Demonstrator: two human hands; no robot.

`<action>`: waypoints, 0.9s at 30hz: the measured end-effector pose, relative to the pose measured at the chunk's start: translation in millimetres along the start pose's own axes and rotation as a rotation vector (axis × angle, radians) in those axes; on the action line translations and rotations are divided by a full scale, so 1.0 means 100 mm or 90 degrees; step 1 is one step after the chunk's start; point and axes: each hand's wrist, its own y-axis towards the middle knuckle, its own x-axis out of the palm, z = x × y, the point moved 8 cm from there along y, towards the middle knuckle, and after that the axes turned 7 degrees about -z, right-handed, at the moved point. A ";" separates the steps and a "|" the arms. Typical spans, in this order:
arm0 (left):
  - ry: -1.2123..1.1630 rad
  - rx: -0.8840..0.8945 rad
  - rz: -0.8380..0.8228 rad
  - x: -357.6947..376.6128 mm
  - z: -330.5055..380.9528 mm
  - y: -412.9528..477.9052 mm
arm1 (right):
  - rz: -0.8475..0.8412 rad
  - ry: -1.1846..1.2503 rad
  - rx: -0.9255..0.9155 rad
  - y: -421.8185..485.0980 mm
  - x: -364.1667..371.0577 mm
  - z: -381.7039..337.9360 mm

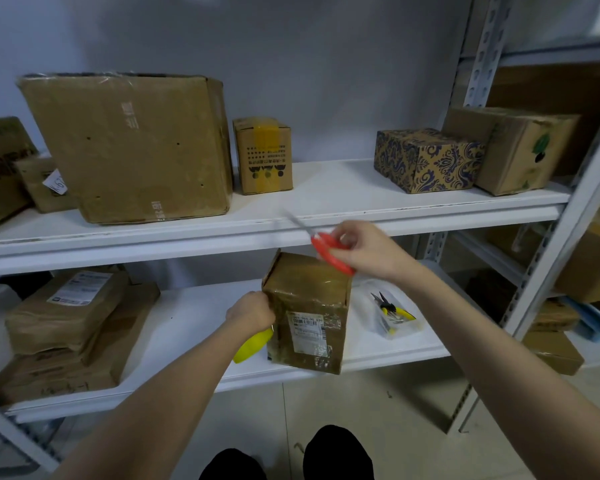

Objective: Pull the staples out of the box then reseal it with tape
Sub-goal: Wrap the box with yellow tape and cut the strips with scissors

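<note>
The taped box [307, 311] is stood upright at the front of the lower shelf [194, 323]. The left hand [252, 311] is closed against its left side, seemingly gripping a yellow-handled tool [252, 345]. The right hand [364, 249] is curled through red-handled scissors [328, 252], held above the box top. Resealing is judged underway; cutting the tape comes next. Pliers are kept in a clear bag [394, 313]. Farther boxes are shut.
</note>
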 end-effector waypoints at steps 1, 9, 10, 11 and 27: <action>-0.013 -0.001 -0.006 0.00 0.00 -0.02 | 0.105 -0.072 -0.006 0.01 -0.18 -0.08; -0.084 0.009 -0.052 0.04 0.07 -0.01 | 0.273 -0.359 0.189 0.44 -0.66 -0.22; -0.089 0.007 -0.053 0.05 0.06 0.01 | 0.254 -0.366 0.197 0.49 -0.66 -0.22; -0.094 0.005 -0.054 0.06 0.05 0.02 | 0.241 -0.378 0.201 0.53 -0.65 -0.24; -0.169 0.016 -0.005 0.12 -0.13 0.08 | -0.078 -0.572 -0.019 0.53 1.28 0.54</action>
